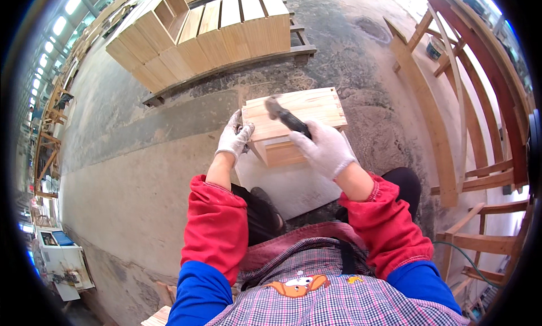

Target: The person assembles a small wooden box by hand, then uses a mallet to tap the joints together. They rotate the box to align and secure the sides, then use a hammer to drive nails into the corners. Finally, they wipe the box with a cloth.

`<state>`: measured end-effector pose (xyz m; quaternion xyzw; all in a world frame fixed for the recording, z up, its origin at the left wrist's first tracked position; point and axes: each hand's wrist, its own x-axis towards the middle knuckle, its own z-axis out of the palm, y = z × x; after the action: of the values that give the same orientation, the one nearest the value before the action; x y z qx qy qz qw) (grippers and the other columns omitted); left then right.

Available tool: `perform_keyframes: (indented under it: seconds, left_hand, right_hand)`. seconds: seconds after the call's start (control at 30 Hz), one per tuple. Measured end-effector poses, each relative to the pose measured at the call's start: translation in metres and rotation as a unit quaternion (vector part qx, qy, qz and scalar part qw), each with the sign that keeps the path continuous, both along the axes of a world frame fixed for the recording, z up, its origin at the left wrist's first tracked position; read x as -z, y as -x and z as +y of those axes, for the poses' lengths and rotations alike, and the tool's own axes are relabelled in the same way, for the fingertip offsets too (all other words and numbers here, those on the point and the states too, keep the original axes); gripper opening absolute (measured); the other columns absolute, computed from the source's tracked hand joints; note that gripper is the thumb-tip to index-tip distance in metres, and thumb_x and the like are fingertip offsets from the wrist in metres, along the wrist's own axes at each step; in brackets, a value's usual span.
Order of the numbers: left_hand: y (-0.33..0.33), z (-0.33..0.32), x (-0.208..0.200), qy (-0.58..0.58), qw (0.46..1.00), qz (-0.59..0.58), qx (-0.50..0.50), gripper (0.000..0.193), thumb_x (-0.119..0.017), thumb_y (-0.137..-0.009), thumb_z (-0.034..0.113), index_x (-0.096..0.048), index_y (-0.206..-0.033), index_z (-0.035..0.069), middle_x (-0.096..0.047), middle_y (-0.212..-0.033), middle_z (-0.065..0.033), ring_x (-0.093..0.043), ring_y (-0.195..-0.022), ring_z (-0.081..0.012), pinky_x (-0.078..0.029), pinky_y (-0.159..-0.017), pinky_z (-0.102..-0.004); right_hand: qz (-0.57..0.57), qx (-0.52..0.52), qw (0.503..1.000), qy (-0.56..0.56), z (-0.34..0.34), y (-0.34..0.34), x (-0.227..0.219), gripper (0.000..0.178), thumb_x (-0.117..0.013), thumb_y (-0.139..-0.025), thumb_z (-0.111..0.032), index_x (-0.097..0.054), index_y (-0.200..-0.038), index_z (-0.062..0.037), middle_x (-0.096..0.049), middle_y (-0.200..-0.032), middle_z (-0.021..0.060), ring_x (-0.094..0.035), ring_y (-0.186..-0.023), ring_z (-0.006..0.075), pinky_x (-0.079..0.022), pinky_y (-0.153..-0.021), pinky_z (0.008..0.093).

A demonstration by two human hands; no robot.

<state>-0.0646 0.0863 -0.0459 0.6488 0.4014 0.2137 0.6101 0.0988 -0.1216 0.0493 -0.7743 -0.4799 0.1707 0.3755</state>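
A pale wooden box (316, 108) with jointed corners sits in front of me on a light grey board (299, 193). My left hand (232, 137), in a white glove, is closed around the box's left corner, with its thumb at the top edge. In my right hand (326, 148), also gloved, is a hammer (292, 122), gripped by its dark handle. The hammer's head is smeared by motion over the box's top face. I cannot tell whether it touches the wood. A gap shows along the near side, below the top panel.
Beyond the box, several similar wooden boxes (226, 40) stand together on a low pallet (302, 50). A wooden frame rack (423, 105) rises on the right, with a bucket (435, 48) behind it. A worn white machine (63, 261) stands at the lower left. A green hose (463, 250) hangs at the lower right.
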Motion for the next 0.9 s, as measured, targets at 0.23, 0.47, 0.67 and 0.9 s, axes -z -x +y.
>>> perform_keyframes:
  seconds: [0.23, 0.47, 0.67, 0.9]
  left_hand:
    - [0.0, 0.002, 0.012, 0.026, 1.0, -0.013, -0.011, 0.07, -0.07, -0.091, 0.021, -0.037, -0.151, 0.007, -0.057, -0.088, 0.0002, -0.052, -0.063, -0.0078, -0.045, -0.048, -0.0251]
    - [0.003, 0.007, 0.01, -0.044, 0.999, 0.021, -0.006, 0.079, -0.074, -0.087, 0.023, -0.033, -0.153, 0.006, -0.061, -0.103, -0.005, -0.057, -0.084, -0.0107, -0.05, -0.068, -0.0265]
    - [0.005, 0.02, -0.009, -0.022, 0.994, 0.082, 0.069, 0.091, -0.074, -0.086, 0.031, -0.021, -0.159, 0.024, -0.06, -0.12, -0.0097, -0.061, -0.091, -0.0168, -0.053, -0.063, -0.03]
    - [-0.011, 0.036, -0.01, -0.044, 0.984, 0.161, 0.062, 0.053, -0.061, -0.096, 0.037, -0.043, -0.143, 0.019, -0.063, -0.122, -0.0092, -0.061, -0.099, -0.0195, -0.053, -0.073, -0.0345]
  right_hand:
    - [-0.032, -0.03, 0.995, 0.087, 0.073, 0.026, 0.006, 0.046, -0.055, -0.095, -0.047, -0.063, -0.097, -0.0022, -0.069, -0.089, 0.0263, -0.066, -0.089, 0.0453, -0.052, -0.076, 0.0518]
    - [-0.006, -0.046, 0.998, 0.047, 0.044, 0.002, 0.021, 0.043, -0.058, -0.095, -0.044, -0.061, -0.099, -0.0019, -0.067, -0.085, 0.0265, -0.065, -0.085, 0.0456, -0.051, -0.072, 0.0514]
    - [0.021, 0.047, 0.999, 0.0, -0.058, -0.027, 0.038, 0.037, -0.06, -0.095, -0.04, -0.059, -0.099, -0.0029, -0.066, -0.081, 0.0243, -0.064, -0.079, 0.0451, -0.049, -0.068, 0.0513]
    - [0.239, 0.152, 0.954, -0.1, -0.117, -0.061, 0.011, 0.024, -0.068, -0.095, -0.025, -0.063, -0.098, -0.0009, -0.056, -0.071, 0.0003, -0.048, -0.062, 0.0072, -0.04, -0.055, 0.027]
